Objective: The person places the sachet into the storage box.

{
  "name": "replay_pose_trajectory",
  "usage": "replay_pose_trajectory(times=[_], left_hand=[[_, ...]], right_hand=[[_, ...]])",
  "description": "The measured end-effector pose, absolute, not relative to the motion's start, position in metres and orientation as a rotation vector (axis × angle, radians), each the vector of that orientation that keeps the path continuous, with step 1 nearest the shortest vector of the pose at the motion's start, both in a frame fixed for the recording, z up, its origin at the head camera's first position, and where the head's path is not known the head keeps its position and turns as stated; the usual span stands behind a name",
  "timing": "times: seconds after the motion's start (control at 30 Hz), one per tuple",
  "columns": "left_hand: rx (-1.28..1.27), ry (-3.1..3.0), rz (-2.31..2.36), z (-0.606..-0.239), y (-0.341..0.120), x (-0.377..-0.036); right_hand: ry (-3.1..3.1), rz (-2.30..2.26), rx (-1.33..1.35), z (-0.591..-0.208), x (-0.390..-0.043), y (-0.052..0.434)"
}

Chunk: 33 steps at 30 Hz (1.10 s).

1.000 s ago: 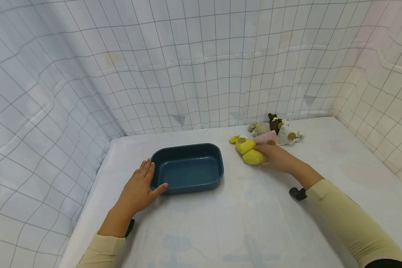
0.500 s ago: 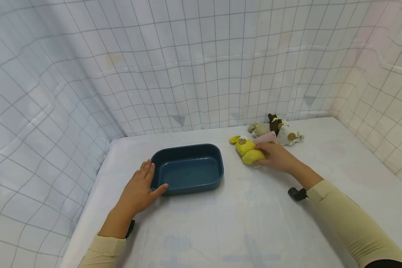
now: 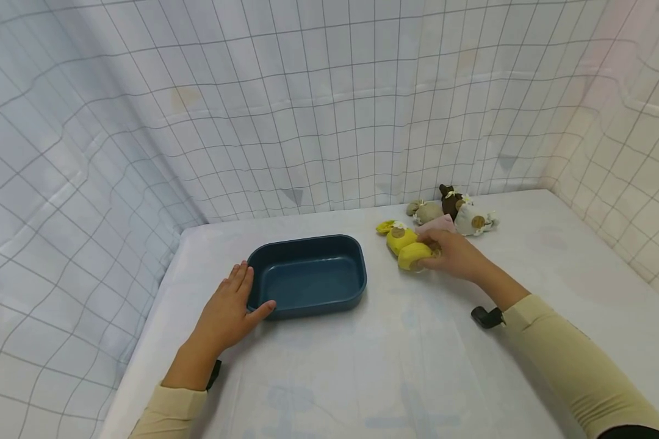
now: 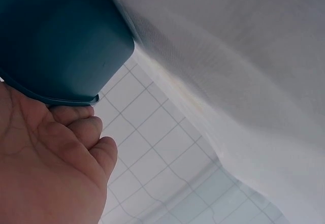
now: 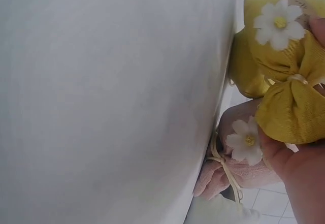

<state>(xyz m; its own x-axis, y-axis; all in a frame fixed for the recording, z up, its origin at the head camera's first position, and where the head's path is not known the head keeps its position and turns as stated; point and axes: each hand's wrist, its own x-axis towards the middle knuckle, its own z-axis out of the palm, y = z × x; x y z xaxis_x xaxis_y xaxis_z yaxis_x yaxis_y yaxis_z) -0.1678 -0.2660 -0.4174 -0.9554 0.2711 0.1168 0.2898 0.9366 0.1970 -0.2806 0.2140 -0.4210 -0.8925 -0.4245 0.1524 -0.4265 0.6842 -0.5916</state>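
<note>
A dark blue rectangular tray (image 3: 307,300) stands on the white table, with nothing in it. My left hand (image 3: 240,296) lies flat beside its front left corner, fingers straight along the wall and thumb against the front wall; in the left wrist view the fingertips (image 4: 76,125) sit under the tray (image 4: 56,36) rim. To the right, my right hand (image 3: 432,256) grips a yellow cloth pouch (image 3: 414,255). The right wrist view shows that yellow pouch (image 5: 292,107), with a white flower, pinched in my fingers. A second yellow pouch (image 3: 398,236) lies just behind it.
Behind my right hand lie a pink pouch (image 3: 437,223), a beige one (image 3: 428,211), a brown one (image 3: 449,200) and a white one (image 3: 472,221). Gridded white curtains (image 3: 329,110) close in the table at the back and both sides.
My right hand's fingers have closed round the nearer yellow pouch and tipped it up a little. My left hand and the tray have not moved.
</note>
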Motion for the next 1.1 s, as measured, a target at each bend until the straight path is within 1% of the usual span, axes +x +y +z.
replay_pose_trajectory(times=[0.37, 1.1], left_hand=[[-0.433, -3.004, -0.337, -0.418, -0.269, -0.167], [-0.431, -3.011, -0.351, -0.414, -0.267, -0.166]], right_hand=[[-2.853, 1.058, 0.772, -0.408, -0.278, 0.204], [-2.794, 1.004, 0.991, -0.358, -0.282, 0.165]])
